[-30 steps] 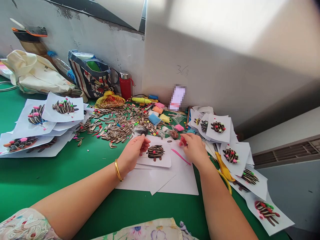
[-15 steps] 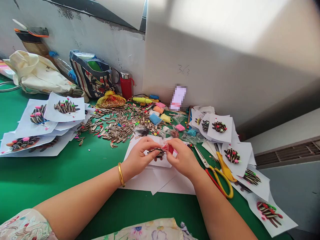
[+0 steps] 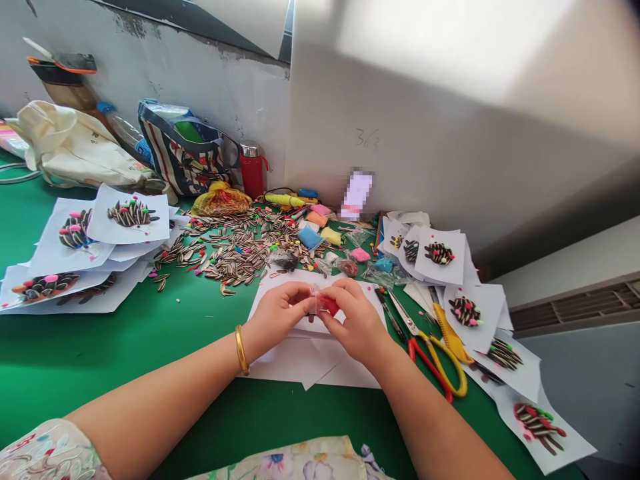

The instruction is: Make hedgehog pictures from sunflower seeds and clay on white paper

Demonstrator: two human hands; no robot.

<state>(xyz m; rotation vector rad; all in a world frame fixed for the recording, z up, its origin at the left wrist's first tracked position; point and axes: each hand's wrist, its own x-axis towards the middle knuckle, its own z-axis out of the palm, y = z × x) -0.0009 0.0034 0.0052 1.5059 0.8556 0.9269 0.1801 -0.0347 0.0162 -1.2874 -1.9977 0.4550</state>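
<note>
My left hand (image 3: 279, 315) and my right hand (image 3: 353, 320) meet above a stack of white paper sheets (image 3: 320, 363) on the green table (image 3: 100, 347). Both pinch a small clear packet of red clay (image 3: 324, 305) held between the fingertips. The seed hedgehog picture that lies on the top sheet is hidden behind my hands. A gold bangle (image 3: 241, 349) circles my left wrist.
A heap of sunflower seeds (image 3: 230, 248) lies behind the sheets, with coloured clay packets (image 3: 320, 232) beside it. Yellow and red scissors (image 3: 440, 360) lie right of my hand. Finished seed pictures sit left (image 3: 130, 215) and right (image 3: 470, 310). Bags (image 3: 185, 150) and a red bottle (image 3: 251, 172) stand by the wall.
My right hand brought the red clay packet from the right to the middle, uncovering the scissors. My left hand left the picture's edge and joined it on the packet.
</note>
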